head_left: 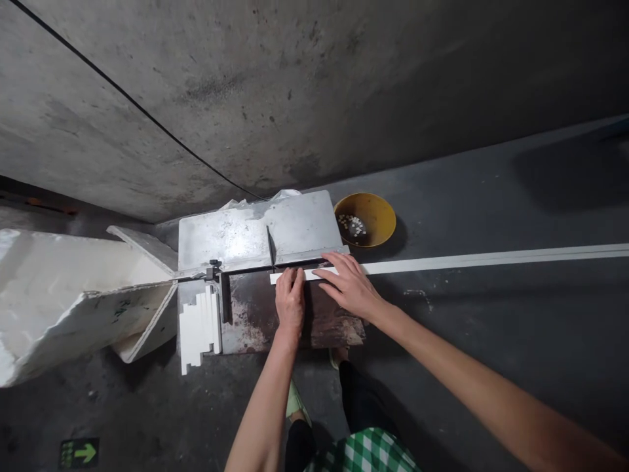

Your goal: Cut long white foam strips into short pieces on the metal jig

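From my distant seat I saw the left hand (291, 305) with its fingers and thumb closed on the white strip (442, 263), close to the strip's left end. At its 3 o'clock, the right hand (352, 285) lay over the same strip with fingers spread apart and touching it; I could not tell whether it squeezed. I judged that the two-point hold served to keep such a long piece flat and lined up beside the pale rail (304, 256).

Taking the left hand as centre, a thin dark fin (270, 246) stood near 11 o'clock, just beyond the strip's end. A dark clamp (213, 270) sat between 9 and 10. Short white pieces (199, 324) lay side by side between 8 and 9, probably grouped there to stay together, some overhanging the near edge of the tabletop (255, 314).

The strip ran past the tabletop's right edge toward 3 o'clock, with dark floor (491, 314) giving room on that side. A yellow bowl (378, 226) holding small white bits stood near 2. The wall (295, 98) bounded 12, and a white box (122, 321) crowded 9.
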`<state>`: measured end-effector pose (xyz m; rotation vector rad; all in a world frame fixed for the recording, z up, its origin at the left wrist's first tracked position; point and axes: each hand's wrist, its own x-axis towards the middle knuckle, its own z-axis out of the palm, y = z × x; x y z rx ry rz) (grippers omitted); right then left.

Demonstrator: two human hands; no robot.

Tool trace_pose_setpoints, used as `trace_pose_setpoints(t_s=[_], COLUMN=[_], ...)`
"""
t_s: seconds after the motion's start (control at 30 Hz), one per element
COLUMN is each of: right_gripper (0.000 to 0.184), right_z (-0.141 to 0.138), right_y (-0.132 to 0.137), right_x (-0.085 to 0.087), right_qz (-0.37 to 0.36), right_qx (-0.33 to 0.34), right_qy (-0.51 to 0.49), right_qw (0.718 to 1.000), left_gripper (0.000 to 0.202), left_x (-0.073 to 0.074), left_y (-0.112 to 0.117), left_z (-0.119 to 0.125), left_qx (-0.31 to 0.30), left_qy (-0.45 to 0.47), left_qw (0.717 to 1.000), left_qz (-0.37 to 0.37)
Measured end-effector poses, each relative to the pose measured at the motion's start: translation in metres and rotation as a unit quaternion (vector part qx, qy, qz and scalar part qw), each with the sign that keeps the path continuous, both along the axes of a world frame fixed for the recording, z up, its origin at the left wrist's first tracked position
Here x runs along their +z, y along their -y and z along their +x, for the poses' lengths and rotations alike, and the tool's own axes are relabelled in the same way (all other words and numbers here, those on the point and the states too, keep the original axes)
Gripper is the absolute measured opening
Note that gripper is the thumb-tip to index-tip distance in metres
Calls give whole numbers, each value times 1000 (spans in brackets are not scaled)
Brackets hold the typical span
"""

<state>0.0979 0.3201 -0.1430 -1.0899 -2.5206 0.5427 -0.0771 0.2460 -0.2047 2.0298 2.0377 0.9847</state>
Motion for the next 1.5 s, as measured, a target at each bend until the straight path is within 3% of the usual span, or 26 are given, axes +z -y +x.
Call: trace_pose_setpoints(t_s=[0.1,0.23,0.87,1.2,1.5], right_gripper=[33,30,29,37,34], right_z=[-9,-10,-12,-9,-10], right_y=[-20,-26,-22,-23,-20], right_x=[-14,-22,-35,-39,-38], right_qz=[19,14,20,31,36], right_qx=[53,41,13,18,11], right_qy=[39,31,7,15,13], right_qw=[998,999,1000,999,999], left_gripper=[34,32,27,42,40], left_x=[-1,-3,-5,-2,-1], left_y=[-10,-14,-23,-9,-9], left_z=[3,3,4,12,10], left_qx=[4,11,9,-2,-1], left_qy=[1,12,16,-13,-14], left_qw=[1000,1000,1000,1000,1000], left_qz=[1,0,0,-7,-3])
